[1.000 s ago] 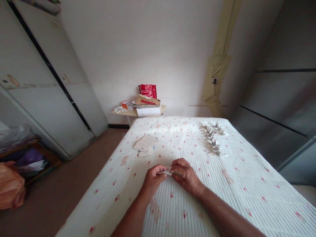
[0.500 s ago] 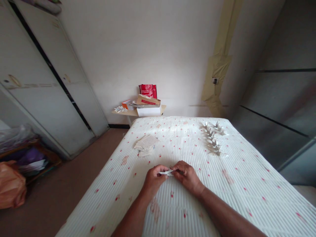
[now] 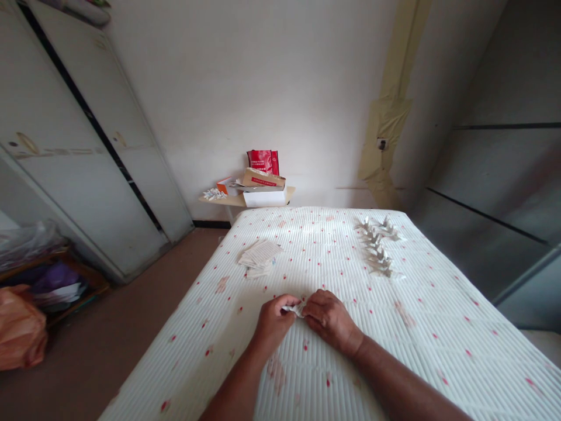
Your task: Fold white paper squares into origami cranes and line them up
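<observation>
A small folded piece of paper is pinched between my two hands over the near middle of the bed. My left hand grips its left end between thumb and fingers. My right hand is closed on the right end and covers part of it. Beyond my left hand lies a loose pile of printed paper sheets. Farther off on the right stands a cluster of folded paper figures with pointed tips.
The bed has a white ribbed cover with red flower marks. Behind it, a small table bears a white box and a red bag. Cabinets line the left wall; an orange bag sits at lower left.
My right hand has turned over slightly, its fingers now curled lower around the paper's right end. The paper looks bent differently. My left hand has barely moved.
</observation>
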The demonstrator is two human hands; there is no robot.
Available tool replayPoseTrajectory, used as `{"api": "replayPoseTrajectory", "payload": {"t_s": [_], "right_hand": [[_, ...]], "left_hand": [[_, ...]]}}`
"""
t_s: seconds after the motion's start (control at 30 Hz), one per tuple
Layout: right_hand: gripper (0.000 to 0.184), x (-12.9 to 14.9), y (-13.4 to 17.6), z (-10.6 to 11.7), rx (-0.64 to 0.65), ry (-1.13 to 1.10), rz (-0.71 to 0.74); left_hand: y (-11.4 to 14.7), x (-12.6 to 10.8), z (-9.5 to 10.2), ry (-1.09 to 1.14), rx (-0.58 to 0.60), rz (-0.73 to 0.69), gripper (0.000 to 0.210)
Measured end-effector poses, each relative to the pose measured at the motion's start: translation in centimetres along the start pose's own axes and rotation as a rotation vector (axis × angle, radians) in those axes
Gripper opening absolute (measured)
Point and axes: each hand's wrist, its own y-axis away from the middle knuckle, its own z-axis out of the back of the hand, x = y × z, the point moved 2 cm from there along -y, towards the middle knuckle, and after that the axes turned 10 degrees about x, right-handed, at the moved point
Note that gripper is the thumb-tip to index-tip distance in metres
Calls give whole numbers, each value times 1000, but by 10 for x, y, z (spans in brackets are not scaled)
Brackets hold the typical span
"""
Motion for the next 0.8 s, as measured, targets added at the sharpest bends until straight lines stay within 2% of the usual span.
{"api": "replayPoseTrajectory", "payload": {"t_s": [0.4, 0.53, 0.63, 0.7, 0.8], "right_hand": [[11, 3, -2, -7, 93, 30, -13], [5, -1, 0, -5, 69, -148, -11], [11, -11, 2, -1, -54, -373, -125], [17, -18, 3, 0, -109, -444, -213], [24, -20, 2, 0, -64, -427, -237]], "left_hand": [[4, 5, 10, -299, -10, -52, 41], [5, 7, 9, -279, 10, -79, 47], [5, 9, 8, -282, -10, -87, 51], [6, 10, 7, -290, -23, -91, 53], [7, 10, 6, -291, -44, -119, 57]]}}
